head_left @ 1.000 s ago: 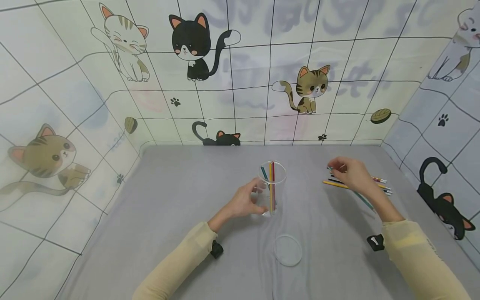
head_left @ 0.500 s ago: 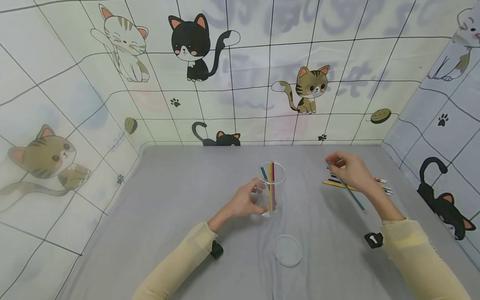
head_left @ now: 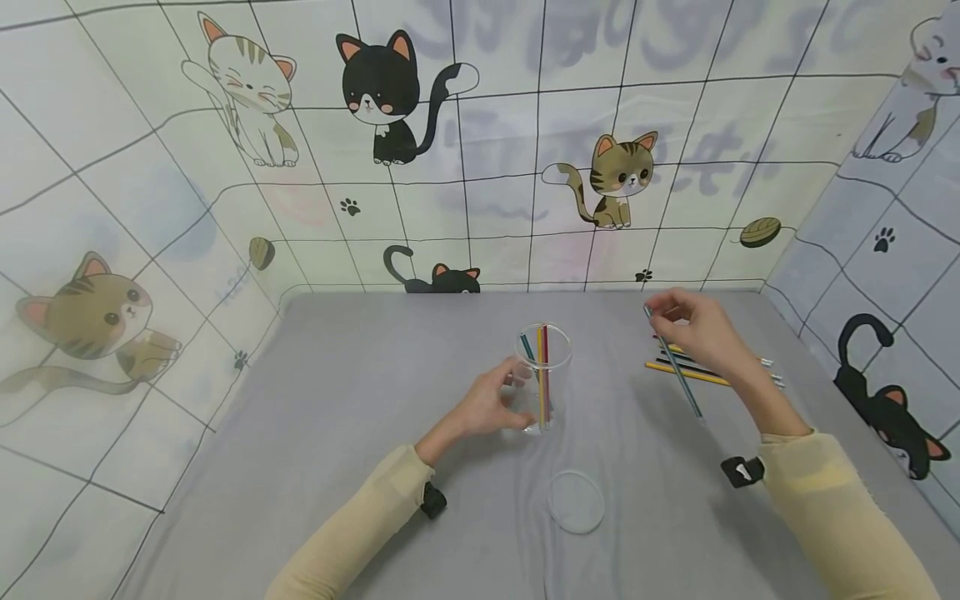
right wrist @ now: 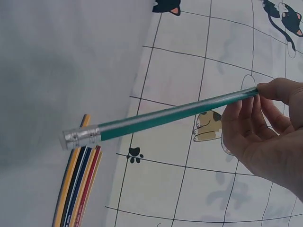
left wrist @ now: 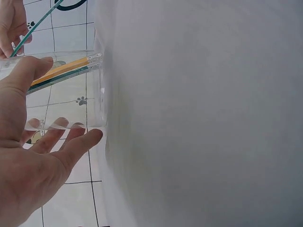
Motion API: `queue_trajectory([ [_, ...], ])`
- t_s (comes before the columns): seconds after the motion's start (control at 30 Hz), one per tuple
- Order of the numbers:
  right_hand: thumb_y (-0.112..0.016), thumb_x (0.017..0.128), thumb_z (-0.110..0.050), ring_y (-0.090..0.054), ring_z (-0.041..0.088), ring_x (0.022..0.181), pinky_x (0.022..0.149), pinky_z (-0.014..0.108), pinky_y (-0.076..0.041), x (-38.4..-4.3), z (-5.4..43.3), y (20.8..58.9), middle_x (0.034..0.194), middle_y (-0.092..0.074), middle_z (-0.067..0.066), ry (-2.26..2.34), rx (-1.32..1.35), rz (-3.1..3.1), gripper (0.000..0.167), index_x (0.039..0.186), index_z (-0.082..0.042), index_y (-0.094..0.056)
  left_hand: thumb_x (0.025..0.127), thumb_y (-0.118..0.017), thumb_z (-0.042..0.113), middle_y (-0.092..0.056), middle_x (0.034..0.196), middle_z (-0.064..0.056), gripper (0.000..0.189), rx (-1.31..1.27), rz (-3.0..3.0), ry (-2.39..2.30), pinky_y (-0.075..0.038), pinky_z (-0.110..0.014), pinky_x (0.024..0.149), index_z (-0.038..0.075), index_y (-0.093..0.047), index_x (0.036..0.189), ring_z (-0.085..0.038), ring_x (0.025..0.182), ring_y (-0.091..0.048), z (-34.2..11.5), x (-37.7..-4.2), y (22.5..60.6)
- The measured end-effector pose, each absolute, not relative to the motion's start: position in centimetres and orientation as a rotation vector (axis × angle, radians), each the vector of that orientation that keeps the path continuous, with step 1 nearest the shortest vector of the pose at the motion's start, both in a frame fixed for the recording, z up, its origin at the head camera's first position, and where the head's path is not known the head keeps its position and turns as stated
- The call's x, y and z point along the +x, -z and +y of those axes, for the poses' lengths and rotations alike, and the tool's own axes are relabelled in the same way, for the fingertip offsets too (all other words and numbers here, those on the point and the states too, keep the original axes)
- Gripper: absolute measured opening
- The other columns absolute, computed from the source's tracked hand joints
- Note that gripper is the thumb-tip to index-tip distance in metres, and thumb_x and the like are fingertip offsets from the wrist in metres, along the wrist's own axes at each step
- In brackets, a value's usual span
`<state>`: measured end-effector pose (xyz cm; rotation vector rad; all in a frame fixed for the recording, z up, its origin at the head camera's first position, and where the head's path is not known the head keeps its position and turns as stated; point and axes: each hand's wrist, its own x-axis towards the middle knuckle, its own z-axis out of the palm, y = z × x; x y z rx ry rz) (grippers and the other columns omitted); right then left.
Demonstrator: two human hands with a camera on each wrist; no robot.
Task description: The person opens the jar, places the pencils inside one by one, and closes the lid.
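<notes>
Pencil [right wrist: 175, 113], green, one: at the right of the head frame, held slantwise in the air, its silver-collared eraser end lowest. Right hand [head_left: 697, 329], one: thumb and fingertips closed in a narrow pinch on the pencil's upper end, opposite the eraser. Cup [left wrist: 66, 106], clear, one: upright at the centre of the head frame, well apart from the green pencil. Left hand [head_left: 489, 402], one: thumb and fingers curved about the cup's wall, spread to its width. Contents of cup: a yellow pencil [head_left: 542, 387], a red pencil and another green one, eraser ends down. Loose pencils [right wrist: 71, 189], several, mixed colours: in a rough row below and behind the right hand, on the grey cloth [head_left: 405, 375]. Clear disc [head_left: 602, 503], one: flat, lower centre of the head frame, apart from both hands.

Hazards, as judged: the pinch sits at the very end, so a knock to the long free length could swivel the pencil or drop it. Carried low, its eraser end might scatter the loose row. A bump against the rim could tip the light-looking cup, should the left hand's hold prove slack.
</notes>
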<state>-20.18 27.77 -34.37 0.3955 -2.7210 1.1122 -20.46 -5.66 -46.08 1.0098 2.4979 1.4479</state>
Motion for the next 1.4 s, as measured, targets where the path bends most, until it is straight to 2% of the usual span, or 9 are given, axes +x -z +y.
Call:
queue_trajectory([
  [0.17,-0.059,0.1,-0.014,-0.058,0.026,0.097,0.065,0.019,-0.05,-20.1,27.4,33.8,0.106,-0.063,0.015,-1.163,0.358,-2.729,0.025,0.121,-0.001,-0.061,0.072,-0.085,0.003,-0.058,0.133,-0.014,0.071,0.99,2.475,-1.465,-0.054,-0.03,0.091,0.007,-0.048,0.133,-0.029,0.122,-0.058,-5.7,-20.4,46.1],
  [0.27,-0.059,0.101,-0.014,-0.058,0.021,0.089,0.063,0.021,-0.053,-20.2,27.4,33.5,0.107,-0.061,0.016,-1.216,0.355,-2.717,0.026,0.123,0.0,-0.059,0.073,-0.085,0.001,-0.058,0.133,-0.015,0.075,0.969,2.431,-1.497,-0.053,-0.033,0.094,0.009,-0.047,0.137,-0.029,0.123,-0.057,-5.7,-20.5,46.1],
  [0.4,-0.058,0.102,-0.015,-0.059,0.02,0.081,0.062,0.022,-0.054,-20.3,27.3,33.1,0.107,-0.06,0.016,-1.276,0.358,-2.706,0.027,0.124,0.001,-0.057,0.073,-0.084,0.0,-0.059,0.132,-0.016,0.076,0.981,2.409,-1.509,-0.052,-0.036,0.095,0.01,-0.046,0.139,-0.029,0.122,-0.058,-5.7,-20.6,46.2],
  [0.53,-0.057,0.102,-0.016,-0.061,0.022,0.085,0.066,0.022,-0.055,-20.3,27.0,32.5,0.108,-0.06,0.016,-1.303,0.34,-2.703,0.027,0.124,0.0,-0.057,0.074,-0.084,0.0,-0.06,0.132,-0.015,0.077,0.987,2.41,-1.503,-0.052,-0.036,0.095,0.01,-0.045,0.139,-0.028,0.122,-0.059,-5.8,-20.6,46.3],
  [0.87,-0.058,0.102,-0.019,-0.06,0.015,0.094,0.073,0.023,-0.057,-20.7,26.0,31.3,0.116,-0.057,0.015,-1.402,0.267,-2.685,0.031,0.127,-0.001,-0.055,0.073,-0.084,0.0,-0.059,0.133,-0.016,0.076,0.993,2.4,-1.504,-0.052,-0.036,0.095,0.01,-0.045,0.138,-0.028,0.123,-0.058,-5.8,-20.6,46.3],
  [1.27,-0.058,0.102,-0.019,-0.06,0.014,0.095,0.077,0.027,-0.058,-21.0,25.0,30.1,0.112,-0.058,0.011,-1.503,0.26,-2.604,0.029,0.125,-0.003,-0.056,0.074,-0.084,0.0,-0.06,0.133,-0.012,0.076,1.022,2.391,-1.518,-0.053,-0.042,0.095,0.01,-0.045,0.138,-0.029,0.122,-0.059,-5.9,-20.7,46.5],
  [1.4,-0.059,0.102,-0.021,-0.06,0.014,0.097,0.077,0.027,-0.058,-21.1,24.7,29.6,0.112,-0.059,0.01,-1.539,0.258,-2.576,0.03,0.125,-0.003,-0.056,0.074,-0.084,0.0,-0.06,0.133,-0.012,0.076,1.01,2.398,-1.509,-0.053,-0.038,0.094,0.011,-0.045,0.138,-0.027,0.122,-0.059,-5.9,-20.7,46.5],
])
